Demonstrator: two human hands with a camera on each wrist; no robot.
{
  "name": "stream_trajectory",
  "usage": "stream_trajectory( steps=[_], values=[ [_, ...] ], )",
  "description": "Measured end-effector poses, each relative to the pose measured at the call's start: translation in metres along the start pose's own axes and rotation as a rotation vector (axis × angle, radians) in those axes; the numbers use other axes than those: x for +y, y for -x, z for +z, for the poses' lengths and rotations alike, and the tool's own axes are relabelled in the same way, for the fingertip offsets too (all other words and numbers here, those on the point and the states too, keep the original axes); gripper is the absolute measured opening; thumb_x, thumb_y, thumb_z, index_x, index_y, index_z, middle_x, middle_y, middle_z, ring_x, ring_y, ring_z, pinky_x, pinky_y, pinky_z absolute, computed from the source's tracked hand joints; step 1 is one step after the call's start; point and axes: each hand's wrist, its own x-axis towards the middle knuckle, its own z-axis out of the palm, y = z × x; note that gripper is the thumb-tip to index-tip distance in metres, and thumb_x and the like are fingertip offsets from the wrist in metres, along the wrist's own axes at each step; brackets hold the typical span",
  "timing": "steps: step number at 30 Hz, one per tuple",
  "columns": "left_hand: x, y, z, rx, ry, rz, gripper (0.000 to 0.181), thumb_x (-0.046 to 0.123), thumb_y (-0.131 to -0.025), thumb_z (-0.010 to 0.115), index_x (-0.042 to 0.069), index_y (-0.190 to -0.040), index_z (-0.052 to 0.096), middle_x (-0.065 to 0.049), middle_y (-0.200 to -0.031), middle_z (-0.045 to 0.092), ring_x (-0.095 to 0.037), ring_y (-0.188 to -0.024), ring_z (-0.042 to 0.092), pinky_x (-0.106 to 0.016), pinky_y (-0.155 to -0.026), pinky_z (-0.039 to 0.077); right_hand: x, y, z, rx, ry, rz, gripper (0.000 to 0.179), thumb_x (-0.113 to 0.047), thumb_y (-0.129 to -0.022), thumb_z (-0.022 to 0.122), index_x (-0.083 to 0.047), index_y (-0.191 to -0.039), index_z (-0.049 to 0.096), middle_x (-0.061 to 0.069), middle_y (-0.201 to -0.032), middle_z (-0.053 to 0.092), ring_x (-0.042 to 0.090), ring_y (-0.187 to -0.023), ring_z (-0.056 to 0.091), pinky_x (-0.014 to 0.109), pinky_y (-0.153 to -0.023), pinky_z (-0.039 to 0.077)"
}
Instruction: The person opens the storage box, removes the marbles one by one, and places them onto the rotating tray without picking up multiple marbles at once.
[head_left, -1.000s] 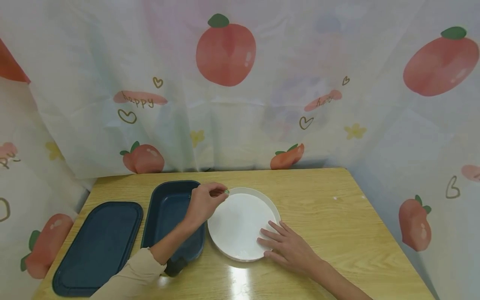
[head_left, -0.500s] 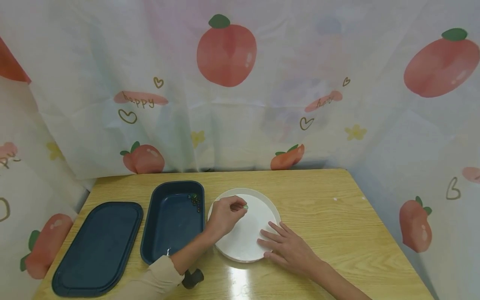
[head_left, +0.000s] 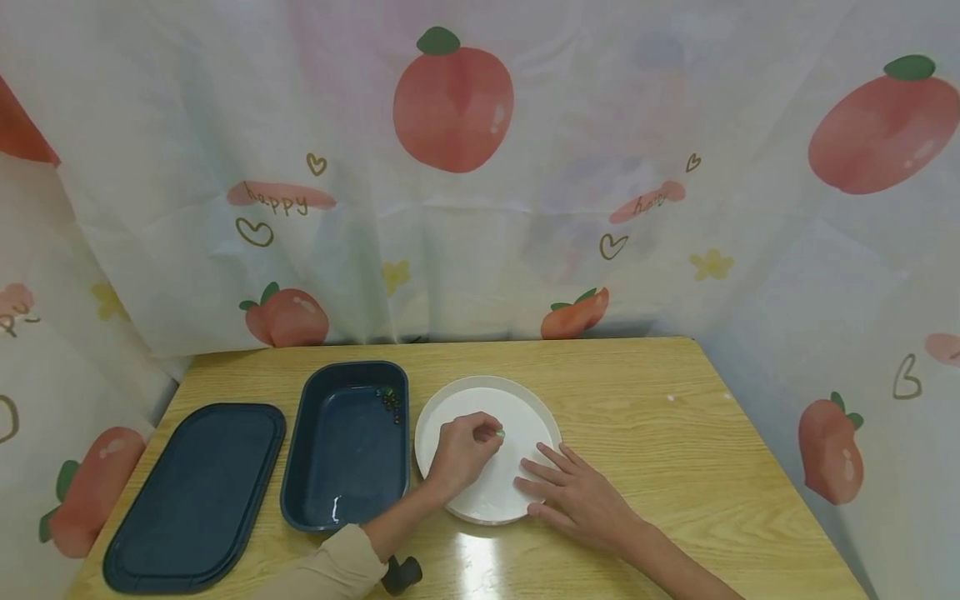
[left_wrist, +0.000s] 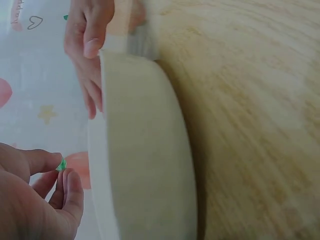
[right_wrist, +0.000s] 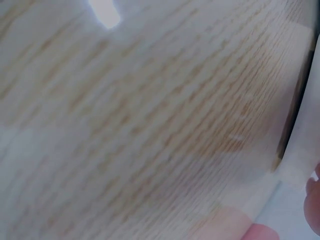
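My left hand (head_left: 463, 454) is over the round white dish (head_left: 480, 396), thumb and fingertips pinching a small green marble (left_wrist: 61, 165). The marble looks shiny and partly see-through; in the head view only a bit of it shows at the fingertips. My right hand (head_left: 573, 496) rests at the dish's right rim with spread fingers reaching over the inside. In the left wrist view, the dish's tall side wall stands between the left hand and the wooden table (left_wrist: 250, 100). Several small green and reddish marbles (head_left: 388, 402) lie in the dark blue rectangular pan (head_left: 341, 450), left of the dish.
A dark blue flat lid or tray (head_left: 197, 500) lies at the table's left. Behind the table hangs a white curtain (head_left: 480, 217) printed with peaches. A black wrist-camera mount (head_left: 402, 575) sits under the left sleeve (head_left: 337, 562), near the pan's front corner.
My left hand has moved right and toward me, from between pan and dish to over the dish's middle, still pinching the marble. The pan's marbles came into view. My right hand stayed put.
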Motion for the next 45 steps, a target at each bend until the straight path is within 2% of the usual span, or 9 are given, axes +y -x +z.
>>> stream_trajectory(
  steps=[17,26,33,38,41,45],
  values=[
    [-0.023,0.007,0.018,0.003,-0.071,-0.078,0.006,0.001,-0.084,0.072,0.006,-0.087,0.072,0.002,-0.077,0.068,-0.012,-0.075,0.064,-0.025,-0.069,0.052,-0.001,0.000,0.000,0.008,0.000,-0.015,0.037,-0.043,-0.099,0.059,-0.021,-0.127,0.071,0.001,-0.134,0.063,0.033,-0.132,0.050,0.057,-0.103,0.037],
    [-0.027,0.007,0.018,0.003,-0.089,-0.028,0.008,-0.004,-0.080,0.072,0.004,-0.083,0.072,-0.001,-0.076,0.069,-0.013,-0.072,0.065,-0.026,-0.068,0.054,0.001,0.002,0.001,0.008,0.018,-0.019,0.037,-0.043,-0.100,0.059,-0.022,-0.127,0.071,0.000,-0.135,0.062,0.033,-0.131,0.050,0.055,-0.103,0.036],
    [-0.028,0.002,0.015,0.006,-0.115,-0.027,0.008,-0.003,-0.080,0.073,0.005,-0.080,0.071,0.001,-0.073,0.067,-0.011,-0.070,0.063,-0.027,-0.066,0.053,0.001,0.001,0.001,0.017,0.019,-0.022,0.037,-0.044,-0.100,0.057,-0.022,-0.127,0.071,0.001,-0.135,0.062,0.033,-0.133,0.049,0.056,-0.103,0.036],
    [-0.030,0.001,0.016,-0.026,-0.125,-0.029,0.009,-0.003,-0.080,0.073,0.005,-0.081,0.071,0.001,-0.075,0.067,-0.012,-0.071,0.062,-0.027,-0.066,0.052,0.001,0.002,0.002,0.014,0.019,-0.018,0.037,-0.044,-0.100,0.057,-0.022,-0.127,0.071,0.000,-0.135,0.062,0.032,-0.133,0.048,0.047,-0.115,0.025],
    [-0.030,0.001,0.017,-0.043,-0.128,-0.027,0.009,-0.004,-0.080,0.073,0.005,-0.082,0.071,-0.001,-0.076,0.068,-0.013,-0.072,0.062,-0.027,-0.067,0.052,0.000,0.002,0.002,0.018,0.014,-0.022,0.037,-0.043,-0.100,0.058,-0.021,-0.127,0.071,0.001,-0.135,0.062,0.033,-0.133,0.048,0.043,-0.117,0.019],
    [-0.030,0.001,0.016,-0.051,-0.138,-0.004,0.012,-0.007,-0.077,0.073,0.004,-0.081,0.071,-0.002,-0.076,0.067,-0.013,-0.072,0.061,-0.027,-0.067,0.052,0.001,0.002,0.002,0.022,0.021,-0.030,0.037,-0.042,-0.100,0.057,-0.021,-0.127,0.071,0.001,-0.135,0.062,0.033,-0.133,0.049,0.047,-0.114,0.025]
  ],
)
